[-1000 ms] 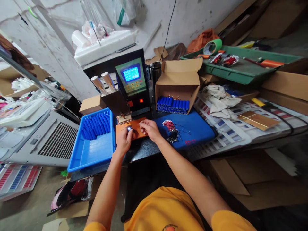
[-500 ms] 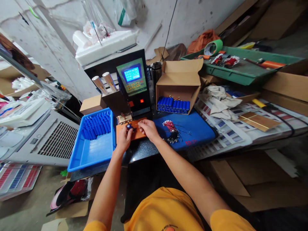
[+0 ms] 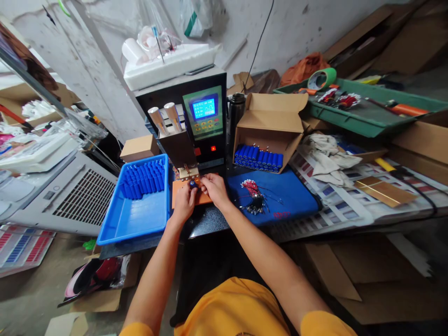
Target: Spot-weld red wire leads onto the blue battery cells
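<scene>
My left hand [image 3: 184, 201] is closed around a blue cylindrical battery cell [image 3: 192, 184], whose end faces up over an orange board [image 3: 178, 188]. Just to its right, my right hand [image 3: 215, 189] has its fingertips pinched close to the cell; what they hold is too small to make out. Both hands are right in front of the electrodes [image 3: 188, 171] of a black spot welder [image 3: 220, 128] with a lit blue display [image 3: 204, 109]. On a blue pad [image 3: 297, 198] to the right lies a bundle of red and black wires [image 3: 254, 193].
Left of my hands, a blue tray [image 3: 105, 234] contains rows of blue cells [image 3: 143, 179]. An open cardboard box [image 3: 269, 122] with more cells stands behind the pad, beside a dark flask [image 3: 237, 109]. Farther right are a green tray [image 3: 371, 126] and a white cloth [image 3: 327, 156].
Both hands have moved in toward the electrodes, bringing the cell closer to them. The right fingertips are now nearer the cell. The camera view has shifted slightly.
</scene>
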Available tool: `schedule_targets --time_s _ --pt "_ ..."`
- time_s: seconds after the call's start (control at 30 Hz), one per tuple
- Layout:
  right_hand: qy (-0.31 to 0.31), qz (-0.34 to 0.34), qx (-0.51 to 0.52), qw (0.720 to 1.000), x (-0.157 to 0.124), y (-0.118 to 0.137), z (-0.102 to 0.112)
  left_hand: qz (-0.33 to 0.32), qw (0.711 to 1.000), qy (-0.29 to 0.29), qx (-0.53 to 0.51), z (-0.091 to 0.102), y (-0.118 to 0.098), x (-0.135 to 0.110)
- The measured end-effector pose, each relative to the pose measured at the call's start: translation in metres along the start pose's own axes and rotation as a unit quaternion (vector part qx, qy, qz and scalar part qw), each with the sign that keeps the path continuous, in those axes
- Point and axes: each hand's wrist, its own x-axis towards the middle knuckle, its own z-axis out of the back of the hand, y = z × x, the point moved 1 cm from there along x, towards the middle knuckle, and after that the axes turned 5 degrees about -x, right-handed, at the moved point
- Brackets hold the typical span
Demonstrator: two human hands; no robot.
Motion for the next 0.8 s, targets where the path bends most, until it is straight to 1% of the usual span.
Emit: schedule_targets --time_s 0.17,0.4,0.5,0.67,0.73,0.8 --pt "0.007 0.009 -0.049 0.999 0.004 -0.008 -0.003 0.002 1.0 -0.01 0.016 -0.002 -0.001 -0.001" --pt "0.009 0.016 -0.099 0.995 0.007 -0.015 -0.005 -0.023 0.999 -0.014 0.031 -0.002 0.0 0.0" --pt "-0.005 0.019 -0.12 0.993 0.008 -0.018 -0.004 -0.02 0.999 -0.01 0.031 -0.002 0.0 0.001" --pt "-0.028 0.045 -0.147 0.988 0.011 -0.019 -0.002 -0.009 1.0 -0.014 0.027 -0.003 0.0 0.001" --pt "-0.025 0.048 -0.151 0.987 0.01 -0.017 -0.003 -0.007 0.999 -0.015 0.027 -0.003 0.001 0.001" --pt "0.003 0.046 -0.151 0.987 0.009 -0.014 -0.005 -0.009 0.999 -0.017 0.027 -0.004 0.001 0.001"
